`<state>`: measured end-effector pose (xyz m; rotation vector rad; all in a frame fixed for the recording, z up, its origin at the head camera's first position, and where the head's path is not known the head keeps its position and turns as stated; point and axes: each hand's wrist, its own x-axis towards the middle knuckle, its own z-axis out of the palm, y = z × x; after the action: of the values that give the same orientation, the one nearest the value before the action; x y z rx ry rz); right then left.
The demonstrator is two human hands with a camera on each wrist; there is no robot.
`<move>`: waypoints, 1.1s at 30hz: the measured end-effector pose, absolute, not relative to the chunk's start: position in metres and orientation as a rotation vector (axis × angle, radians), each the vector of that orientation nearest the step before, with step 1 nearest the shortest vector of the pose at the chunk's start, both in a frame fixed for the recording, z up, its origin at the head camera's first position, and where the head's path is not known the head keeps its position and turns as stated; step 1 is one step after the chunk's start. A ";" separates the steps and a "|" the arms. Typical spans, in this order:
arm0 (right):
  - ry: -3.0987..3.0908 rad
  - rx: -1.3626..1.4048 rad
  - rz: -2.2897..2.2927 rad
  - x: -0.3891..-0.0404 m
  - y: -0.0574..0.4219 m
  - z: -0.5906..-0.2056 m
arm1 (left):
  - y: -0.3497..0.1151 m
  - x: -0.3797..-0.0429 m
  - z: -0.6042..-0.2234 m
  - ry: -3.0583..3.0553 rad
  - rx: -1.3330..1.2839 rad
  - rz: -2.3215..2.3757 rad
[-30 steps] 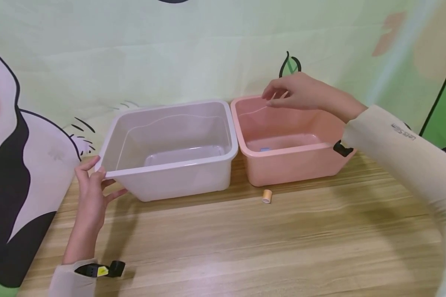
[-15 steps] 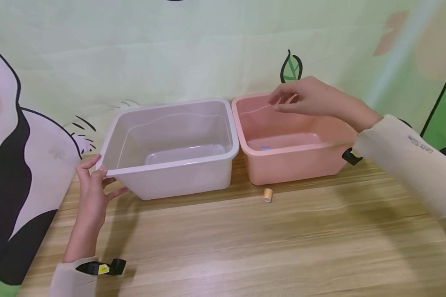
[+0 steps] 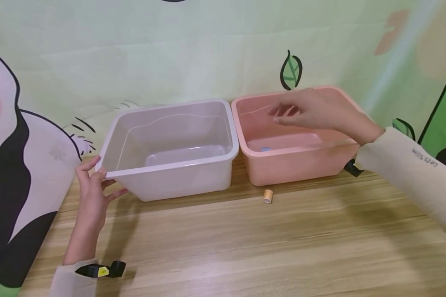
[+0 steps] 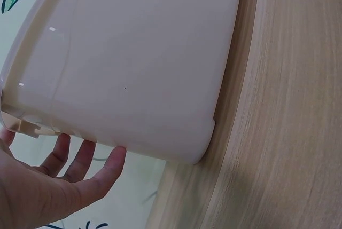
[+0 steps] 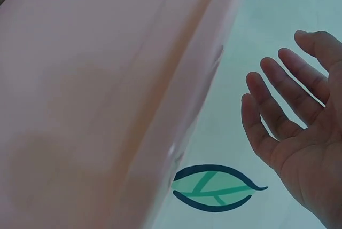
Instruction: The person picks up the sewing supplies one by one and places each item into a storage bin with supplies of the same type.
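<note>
At its near left corner, a pale grey-white plastic bin [image 3: 178,177] is held by my left hand [image 3: 91,194], thumb at the rim and fingers against the outside. The left wrist view shows the fingertips [image 4: 115,159] touching the bin's wall. My right hand [image 3: 316,109] is over the pink plastic bin [image 3: 293,163] with fingers relaxed and slightly bent. Its palm and fingers [image 5: 278,117] hold nothing in the right wrist view. Inside the pink bin lies a small blue piece [image 3: 265,149], partly hidden by the front rim.
A small orange cylinder with a pale end [image 3: 268,196] lies on the wooden table [image 3: 245,247] in front of the pink bin. Both bins stand side by side against a printed cloth backdrop [image 3: 193,53].
My right hand has come down and a little to the right over the pink bin, uncovering the printed leaf behind. My left hand stays at the white bin's corner.
</note>
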<state>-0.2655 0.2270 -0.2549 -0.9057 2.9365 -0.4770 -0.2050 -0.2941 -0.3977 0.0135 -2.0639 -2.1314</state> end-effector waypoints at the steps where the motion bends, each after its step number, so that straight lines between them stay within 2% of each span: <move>1: 2.940 -0.913 -0.475 -0.264 0.227 -0.255 | -0.294 -0.205 -0.398 -2.069 0.016 -2.127; 33: 2.871 -1.038 -0.660 -0.258 0.217 -0.260 | -0.294 -0.213 -0.400 -2.072 0.002 -2.138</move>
<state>-0.2584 0.2165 -0.2595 -1.0383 2.8711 -0.6599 -0.2133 -0.2942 -0.4002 0.0019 -2.0719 -2.1384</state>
